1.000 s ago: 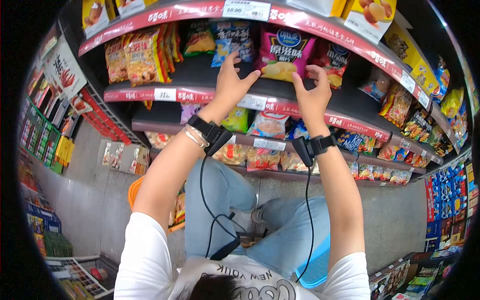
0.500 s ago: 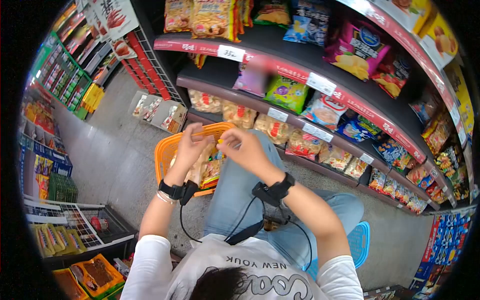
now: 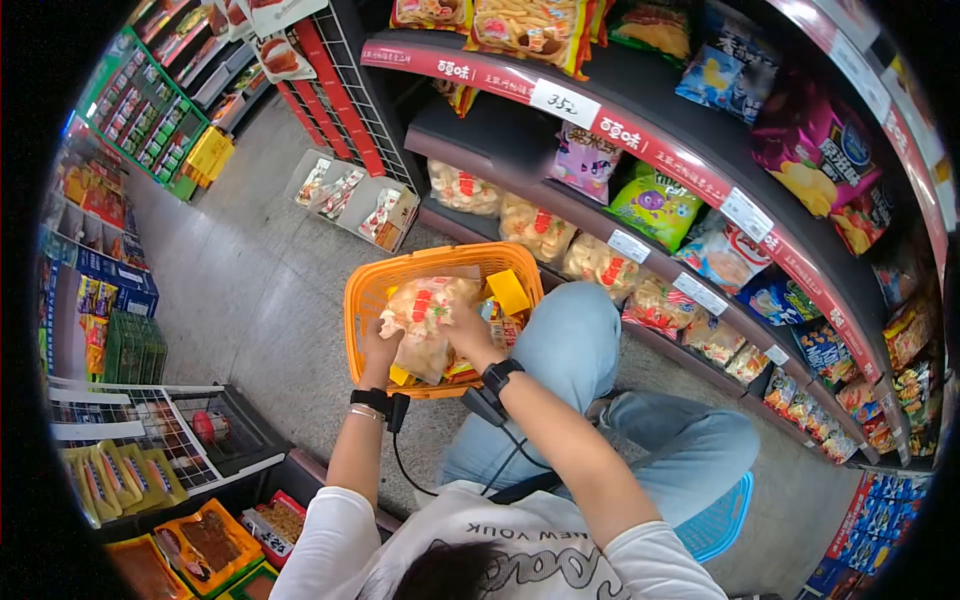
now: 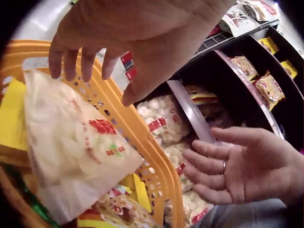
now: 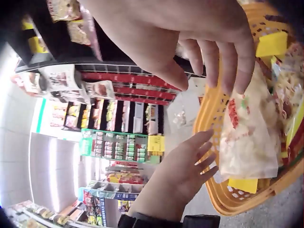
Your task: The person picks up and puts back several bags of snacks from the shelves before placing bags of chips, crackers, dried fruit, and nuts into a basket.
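Observation:
A clear bag of pale snacks with red print (image 3: 425, 310) lies on top of other packets in an orange basket (image 3: 356, 300). My left hand (image 3: 380, 347) is at the bag's left side, and my right hand (image 3: 472, 335) is at its right side, both over the basket. In the left wrist view, the left hand (image 4: 137, 38) hangs over the basket rim with fingers loosely bent. The right hand (image 4: 251, 166), with a ring, has its fingers spread. Neither hand grips the bag in the wrist views. Yellow packaging (image 3: 508, 292) shows beside the bag.
Curved shelves with snack bags rise at the right, including a purple chip bag (image 3: 815, 150) and a green bag (image 3: 655, 205). A cardboard tray of packets (image 3: 355, 205) lies on the floor beyond the basket. A blue basket (image 3: 722, 515) sits behind my knee.
Both hands have left the chip bags on the upper shelf and come down left to the orange basket. The head view has swung left; the purple chip bag is still on its shelf.

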`<act>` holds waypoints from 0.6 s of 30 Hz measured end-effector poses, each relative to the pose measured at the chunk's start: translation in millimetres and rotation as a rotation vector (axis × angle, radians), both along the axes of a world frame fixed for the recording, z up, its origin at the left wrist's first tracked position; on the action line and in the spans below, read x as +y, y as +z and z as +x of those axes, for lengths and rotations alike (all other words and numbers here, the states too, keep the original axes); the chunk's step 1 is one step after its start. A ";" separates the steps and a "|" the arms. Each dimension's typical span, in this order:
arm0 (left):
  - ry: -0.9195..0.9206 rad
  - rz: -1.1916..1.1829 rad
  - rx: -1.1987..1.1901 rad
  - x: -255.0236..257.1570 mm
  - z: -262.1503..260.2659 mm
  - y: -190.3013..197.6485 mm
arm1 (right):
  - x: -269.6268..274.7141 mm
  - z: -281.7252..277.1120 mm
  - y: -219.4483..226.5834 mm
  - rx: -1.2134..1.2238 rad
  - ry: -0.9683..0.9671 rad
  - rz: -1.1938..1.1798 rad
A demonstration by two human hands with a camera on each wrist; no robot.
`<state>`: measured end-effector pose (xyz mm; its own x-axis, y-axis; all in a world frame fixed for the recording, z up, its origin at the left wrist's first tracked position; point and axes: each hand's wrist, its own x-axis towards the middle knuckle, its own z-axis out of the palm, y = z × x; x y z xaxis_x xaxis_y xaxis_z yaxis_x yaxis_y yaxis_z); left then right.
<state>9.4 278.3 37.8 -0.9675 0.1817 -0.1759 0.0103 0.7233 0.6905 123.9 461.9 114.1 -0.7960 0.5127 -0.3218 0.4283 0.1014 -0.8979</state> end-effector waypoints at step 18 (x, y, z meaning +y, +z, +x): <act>0.086 0.158 -0.404 -0.7 -36.5 -9.9 | -17.8 -22.1 -119.6 -0.030 -0.096 -0.668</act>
